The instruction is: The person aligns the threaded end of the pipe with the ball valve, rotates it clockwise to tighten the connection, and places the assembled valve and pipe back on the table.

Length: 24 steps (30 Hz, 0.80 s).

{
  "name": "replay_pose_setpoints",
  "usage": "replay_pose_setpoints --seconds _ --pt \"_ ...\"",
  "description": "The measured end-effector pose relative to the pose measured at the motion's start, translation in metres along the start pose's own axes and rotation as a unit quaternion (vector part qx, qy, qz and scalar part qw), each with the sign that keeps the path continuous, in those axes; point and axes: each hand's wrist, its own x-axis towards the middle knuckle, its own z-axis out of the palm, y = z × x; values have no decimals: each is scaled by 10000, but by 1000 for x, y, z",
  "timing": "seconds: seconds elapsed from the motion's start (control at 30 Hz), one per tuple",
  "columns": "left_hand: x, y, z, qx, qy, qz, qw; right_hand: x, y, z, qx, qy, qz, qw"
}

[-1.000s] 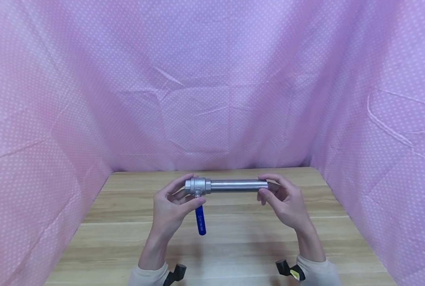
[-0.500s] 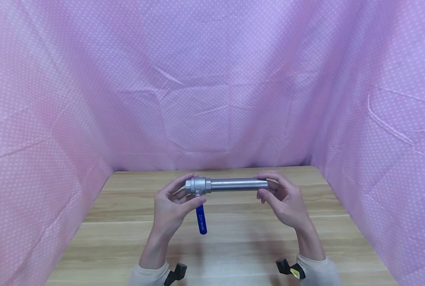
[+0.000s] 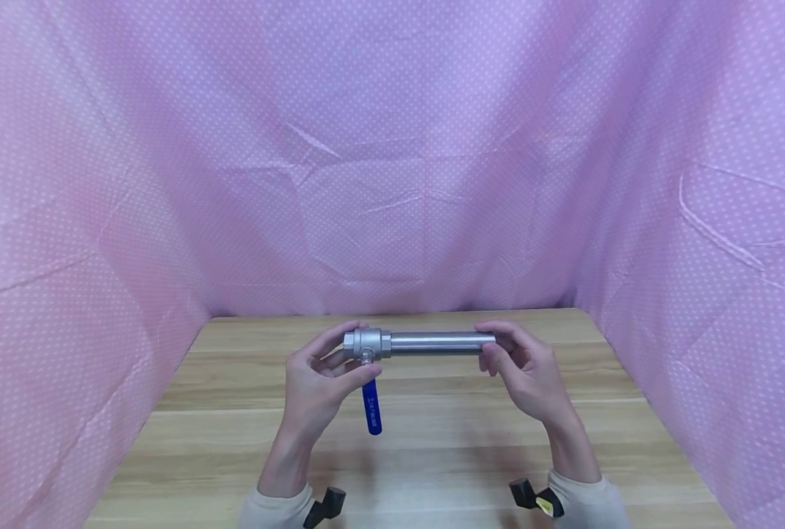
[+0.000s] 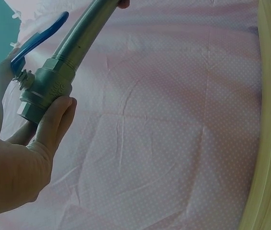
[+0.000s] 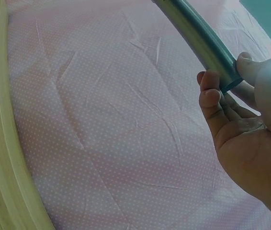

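A metal ball valve (image 3: pixel 369 343) with a blue lever handle (image 3: pixel 371 408) is joined to a straight steel pipe (image 3: pixel 441 342), held level above the table. My left hand (image 3: pixel 316 386) grips the valve body, its thumb at the base of the lever and its fingers behind. The left wrist view shows the valve (image 4: pixel 49 86) with fingertips under its body and the lever (image 4: pixel 37 43) on the thumb's side. At the pipe's far right end my right hand (image 3: pixel 527 375) pinches it between thumb and fingers. In the right wrist view the pipe's (image 5: pixel 202 38) open end sits between thumb and fingertips.
A light wood table (image 3: pixel 418 455) lies below the hands. Pink dotted cloth (image 3: pixel 392 184) hangs behind it and along both sides. A black wrist mount (image 3: pixel 326 507) shows at the left sleeve and another mount (image 3: pixel 536 499) at the right.
My right thumb has shifted slightly up and to the right on the pipe's end. The left hand and the valve stay almost in place.
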Motion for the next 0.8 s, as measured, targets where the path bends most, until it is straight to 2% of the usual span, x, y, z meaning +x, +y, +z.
replay_pose_setpoints --seconds 0.13,0.47,0.8 --pt "0 0 1 -7 10 2 10000 0 1 -1 9 41 -6 10000" --pt "-1 -1 1 96 81 5 9999 -1 -1 -1 842 -141 113 9963" --pt "-2 0 2 48 88 -19 9999 -2 -1 -2 797 -129 -133 9966"
